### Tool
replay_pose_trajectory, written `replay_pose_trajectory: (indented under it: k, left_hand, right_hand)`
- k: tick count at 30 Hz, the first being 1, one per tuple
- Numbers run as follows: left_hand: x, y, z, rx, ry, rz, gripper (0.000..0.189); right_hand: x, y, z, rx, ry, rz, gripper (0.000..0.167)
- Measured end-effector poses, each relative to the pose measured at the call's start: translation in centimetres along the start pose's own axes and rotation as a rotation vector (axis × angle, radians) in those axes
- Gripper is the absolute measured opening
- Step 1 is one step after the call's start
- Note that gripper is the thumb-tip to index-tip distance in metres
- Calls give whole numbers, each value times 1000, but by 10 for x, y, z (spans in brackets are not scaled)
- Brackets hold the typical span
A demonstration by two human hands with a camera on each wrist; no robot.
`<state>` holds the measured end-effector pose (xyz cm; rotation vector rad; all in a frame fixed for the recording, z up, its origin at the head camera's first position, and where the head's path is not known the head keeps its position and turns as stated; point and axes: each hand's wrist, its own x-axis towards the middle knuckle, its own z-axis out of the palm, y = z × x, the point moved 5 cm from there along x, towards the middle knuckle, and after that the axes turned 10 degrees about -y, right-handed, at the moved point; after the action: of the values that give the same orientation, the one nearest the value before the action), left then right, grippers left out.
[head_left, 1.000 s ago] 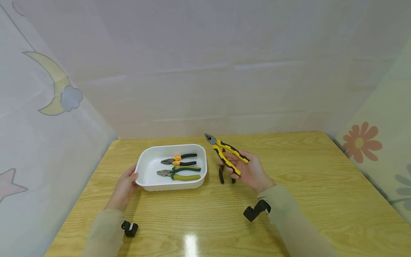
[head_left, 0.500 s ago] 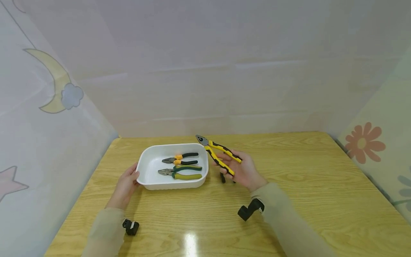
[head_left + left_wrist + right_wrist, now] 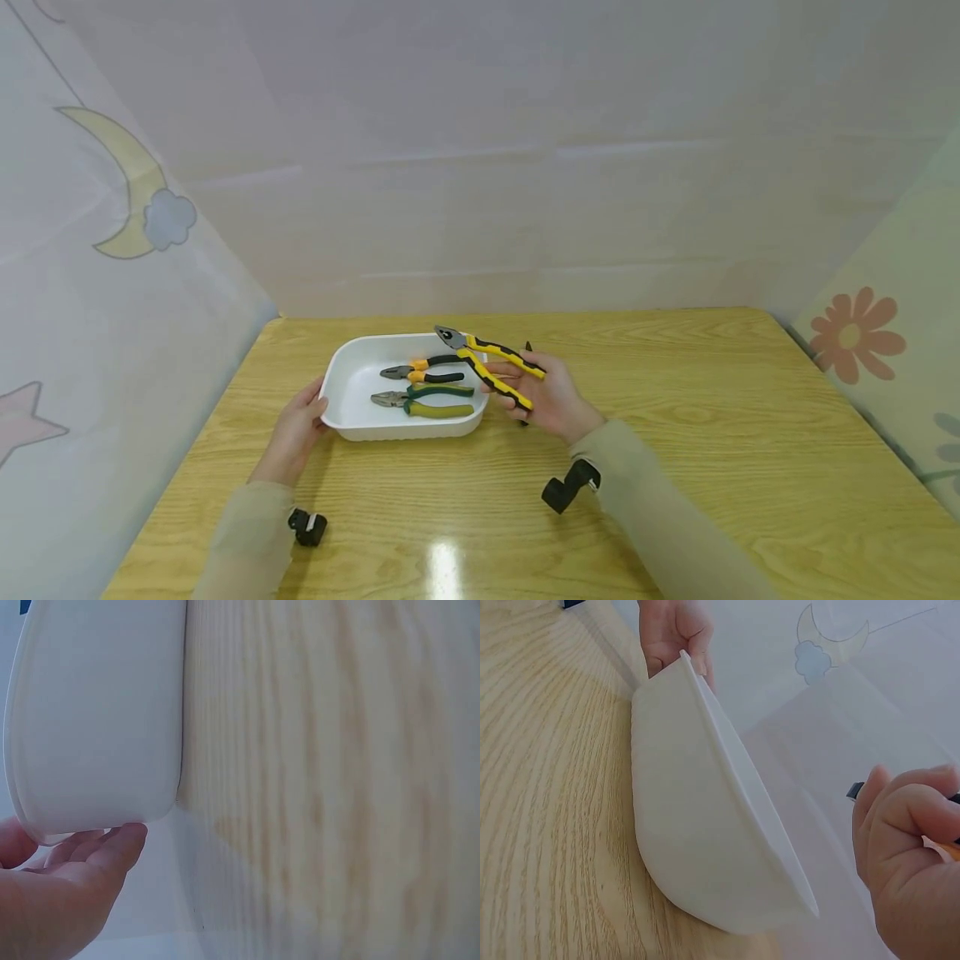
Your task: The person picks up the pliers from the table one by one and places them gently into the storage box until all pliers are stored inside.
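My left hand [image 3: 294, 429] grips the left end of a white plastic tray [image 3: 348, 432], thumb at the rim and fingers against the outer wall, as the left wrist view shows. Inside the tray lie orange-and-black pliers [image 3: 420, 376] and, nearer me, green-handled pliers [image 3: 423, 402]. My right hand [image 3: 551, 398] holds yellow-and-black pliers [image 3: 491, 380] by the handles, raised over the tray's right end with the metal head pointing left. In the right wrist view my curled right fingers [image 3: 911, 806] stand beside the tray's rim, hiding most of the pliers.
Another pair of dark pliers [image 3: 528, 345] lies on the wooden table [image 3: 450, 500] right of the tray, mostly hidden behind my right hand. A pale printed cloth backdrop [image 3: 480, 208] rises along the table's far edge and both sides.
My right hand has moved left with the yellow-and-black pliers, from beside the tray to over its right end. My left hand keeps its grip on the tray, which has barely shifted in view.
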<state>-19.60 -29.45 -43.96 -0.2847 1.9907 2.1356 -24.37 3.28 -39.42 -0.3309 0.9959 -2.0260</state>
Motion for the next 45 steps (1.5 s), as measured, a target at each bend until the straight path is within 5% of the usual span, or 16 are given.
replay_pose_trajectory:
  k: [29,45]
  left_hand:
    - [-2,-1,0,0,2,-5,52]
    - [-5,-2,2,-9,0,-1,51]
  right_hand:
    - [31,21,6,-63,19,142,60]
    - [50,28,9,-116,40,286,56]
